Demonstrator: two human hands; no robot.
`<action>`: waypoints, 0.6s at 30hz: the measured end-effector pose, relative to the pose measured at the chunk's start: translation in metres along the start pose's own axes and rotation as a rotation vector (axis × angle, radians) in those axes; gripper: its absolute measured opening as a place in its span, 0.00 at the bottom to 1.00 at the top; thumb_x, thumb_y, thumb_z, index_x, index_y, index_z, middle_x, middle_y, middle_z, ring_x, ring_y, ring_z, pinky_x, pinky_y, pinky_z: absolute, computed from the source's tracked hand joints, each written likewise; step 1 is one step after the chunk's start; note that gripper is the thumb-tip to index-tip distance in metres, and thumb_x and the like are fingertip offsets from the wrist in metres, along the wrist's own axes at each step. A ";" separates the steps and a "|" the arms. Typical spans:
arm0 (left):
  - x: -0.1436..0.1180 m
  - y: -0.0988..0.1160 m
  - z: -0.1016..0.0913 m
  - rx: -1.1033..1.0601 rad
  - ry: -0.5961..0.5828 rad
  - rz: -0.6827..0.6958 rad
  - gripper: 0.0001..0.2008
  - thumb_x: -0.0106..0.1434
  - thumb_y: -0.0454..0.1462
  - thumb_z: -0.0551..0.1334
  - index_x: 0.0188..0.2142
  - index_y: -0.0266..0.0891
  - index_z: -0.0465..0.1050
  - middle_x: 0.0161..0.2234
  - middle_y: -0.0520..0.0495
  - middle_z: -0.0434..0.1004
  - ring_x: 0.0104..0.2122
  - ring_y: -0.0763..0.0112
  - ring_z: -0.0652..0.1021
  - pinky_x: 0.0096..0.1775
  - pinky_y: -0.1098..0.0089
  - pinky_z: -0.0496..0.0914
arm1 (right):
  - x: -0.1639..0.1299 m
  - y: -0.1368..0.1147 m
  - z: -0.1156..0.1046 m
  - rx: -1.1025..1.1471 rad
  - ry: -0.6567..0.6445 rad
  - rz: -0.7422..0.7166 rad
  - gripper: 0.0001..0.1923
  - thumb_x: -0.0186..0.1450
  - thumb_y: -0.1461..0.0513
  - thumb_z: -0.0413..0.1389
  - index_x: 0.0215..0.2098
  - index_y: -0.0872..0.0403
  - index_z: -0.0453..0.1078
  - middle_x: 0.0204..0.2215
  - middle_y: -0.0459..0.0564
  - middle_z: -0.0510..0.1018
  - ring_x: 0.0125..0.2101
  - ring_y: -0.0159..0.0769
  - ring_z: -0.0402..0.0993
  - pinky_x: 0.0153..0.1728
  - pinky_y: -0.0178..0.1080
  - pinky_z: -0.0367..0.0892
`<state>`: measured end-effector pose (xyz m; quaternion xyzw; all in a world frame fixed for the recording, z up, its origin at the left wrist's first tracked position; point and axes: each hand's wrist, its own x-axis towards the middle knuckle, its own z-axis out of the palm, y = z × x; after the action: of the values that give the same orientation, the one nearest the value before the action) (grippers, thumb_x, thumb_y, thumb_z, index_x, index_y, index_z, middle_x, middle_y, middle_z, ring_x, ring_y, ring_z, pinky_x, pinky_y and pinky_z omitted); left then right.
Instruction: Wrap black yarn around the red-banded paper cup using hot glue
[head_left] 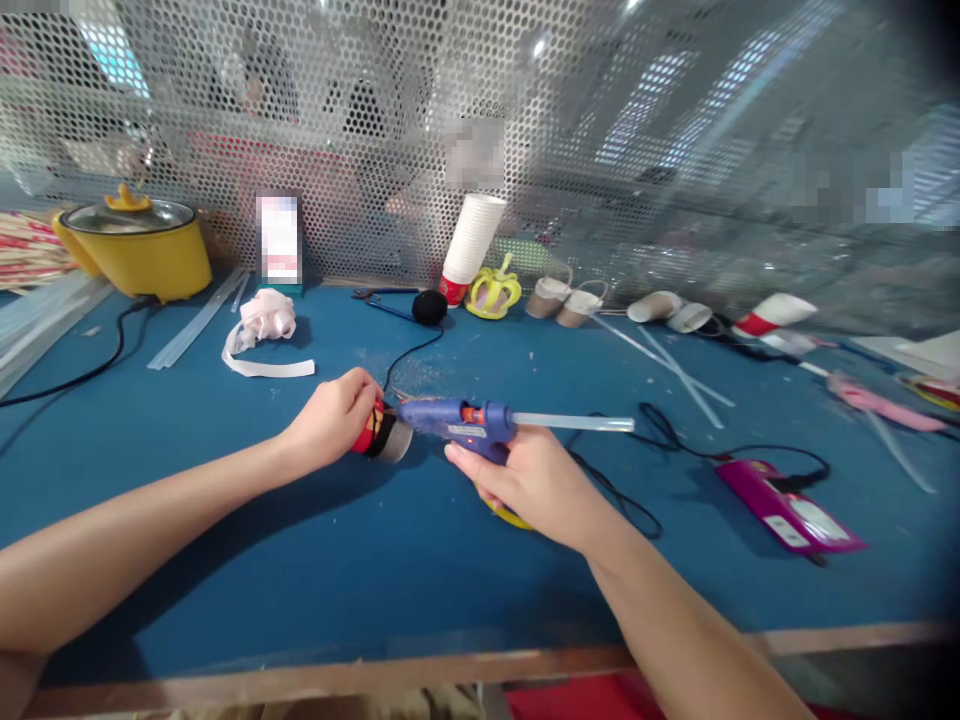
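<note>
Right up front, the table's brown edge [360,673] runs the full width, with a broad stretch of blue tabletop [375,580] between the forearms [180,507]. Far left, a yellow pot [154,258] stands at the back, then a crumpled white strip [268,318]. Here's the left hand [335,425], fingers closed around a tilted red-and-black cylinder [384,434], its markings unreadable. A blue glue gun [444,414] points straight at it; touching, I can't tell, and its label's too small. The right hand [536,482] grips the handle; farther right lies a purple pack [784,508], print blurred.
</note>
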<state>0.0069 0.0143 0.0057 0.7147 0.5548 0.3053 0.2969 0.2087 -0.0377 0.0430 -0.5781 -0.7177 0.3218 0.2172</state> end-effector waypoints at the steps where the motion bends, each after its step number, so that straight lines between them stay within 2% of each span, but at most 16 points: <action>1: 0.000 0.000 0.000 0.005 0.003 0.002 0.11 0.61 0.38 0.47 0.29 0.38 0.65 0.25 0.49 0.72 0.26 0.70 0.71 0.28 0.72 0.62 | 0.000 0.000 0.001 -0.041 0.011 -0.017 0.12 0.59 0.55 0.51 0.23 0.54 0.64 0.11 0.42 0.67 0.14 0.30 0.66 0.17 0.32 0.61; 7: -0.001 0.002 0.000 0.029 0.008 0.007 0.11 0.61 0.38 0.47 0.29 0.39 0.65 0.25 0.49 0.73 0.26 0.70 0.71 0.27 0.72 0.62 | -0.003 0.002 0.003 -0.280 0.068 -0.122 0.13 0.60 0.55 0.50 0.21 0.53 0.65 0.13 0.44 0.69 0.20 0.34 0.70 0.23 0.34 0.63; 18: 0.000 0.004 -0.001 0.028 0.016 -0.019 0.11 0.61 0.37 0.47 0.28 0.39 0.65 0.26 0.49 0.73 0.27 0.70 0.72 0.29 0.72 0.63 | -0.007 -0.002 0.003 -0.297 0.054 -0.172 0.10 0.60 0.57 0.51 0.24 0.52 0.66 0.13 0.43 0.69 0.17 0.32 0.67 0.20 0.33 0.60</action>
<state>0.0083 0.0135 0.0093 0.7111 0.5680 0.3005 0.2851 0.2070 -0.0456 0.0428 -0.5487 -0.7980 0.1770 0.1754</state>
